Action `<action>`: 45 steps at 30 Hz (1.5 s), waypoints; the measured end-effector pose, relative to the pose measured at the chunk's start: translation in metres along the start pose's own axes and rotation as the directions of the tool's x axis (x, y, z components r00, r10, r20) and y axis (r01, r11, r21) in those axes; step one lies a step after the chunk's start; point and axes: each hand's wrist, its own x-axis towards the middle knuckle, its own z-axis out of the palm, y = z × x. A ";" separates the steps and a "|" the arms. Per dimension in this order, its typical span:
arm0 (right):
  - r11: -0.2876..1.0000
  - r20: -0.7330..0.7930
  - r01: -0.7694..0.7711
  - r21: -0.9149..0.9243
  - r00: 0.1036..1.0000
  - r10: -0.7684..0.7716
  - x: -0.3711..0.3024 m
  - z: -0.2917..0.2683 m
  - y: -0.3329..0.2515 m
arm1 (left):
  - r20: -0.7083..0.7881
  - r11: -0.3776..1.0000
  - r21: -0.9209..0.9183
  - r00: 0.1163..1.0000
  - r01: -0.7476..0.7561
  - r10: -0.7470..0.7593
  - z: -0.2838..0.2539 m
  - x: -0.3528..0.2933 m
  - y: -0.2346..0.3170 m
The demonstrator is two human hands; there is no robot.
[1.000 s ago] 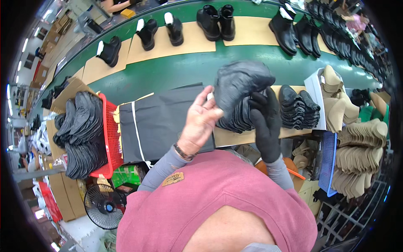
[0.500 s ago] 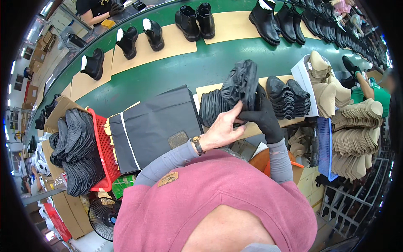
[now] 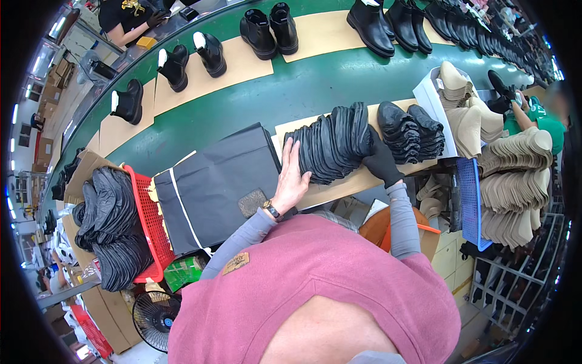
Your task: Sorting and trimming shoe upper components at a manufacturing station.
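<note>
A row of nested, wrinkled black paper-like pieces (image 3: 330, 145) lies on tan cardboard in front of me, with rounded, toe-like ends. Flat against its left end rests my left hand (image 3: 293, 177), bare, fingers stretched out and a watch on the wrist. My right hand (image 3: 384, 161), in a black glove, presses on the right end with its fingers extended; some fingertips are hidden against the pieces. Just right of that hand stand two shorter nested stacks of similar black pieces (image 3: 400, 134). Left of my left hand lies a stack of black sheets (image 3: 218, 182) tied with a white band.
Black boots (image 3: 260, 33) stand on cardboard along the green table (image 3: 242, 100). At left, a red basket (image 3: 145, 206) adjoins more black pieces. To the right are a white box (image 3: 431, 100), a blue basket (image 3: 470, 194) and beige inserts (image 3: 515, 182). Co-workers sit at far left and right.
The crumpled black bundle held up between my hands has come down into the row. My hands have moved apart to its two ends. The whole view has shifted slightly.
</note>
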 end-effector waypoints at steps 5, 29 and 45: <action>0.960 0.098 -0.098 -0.264 0.987 0.128 0.003 0.007 -0.002 | 0.015 0.998 0.017 0.998 -0.067 0.067 0.006 -0.001 -0.001; 0.392 -0.172 -0.167 -0.905 0.985 0.023 -0.046 -0.187 0.031 | 0.107 0.792 0.591 0.988 -0.155 0.114 -0.040 0.029 0.080; 0.457 0.358 0.500 -0.735 0.859 -0.365 0.002 -0.205 0.088 | 0.173 0.845 0.511 0.982 -0.158 0.079 -0.014 0.022 0.072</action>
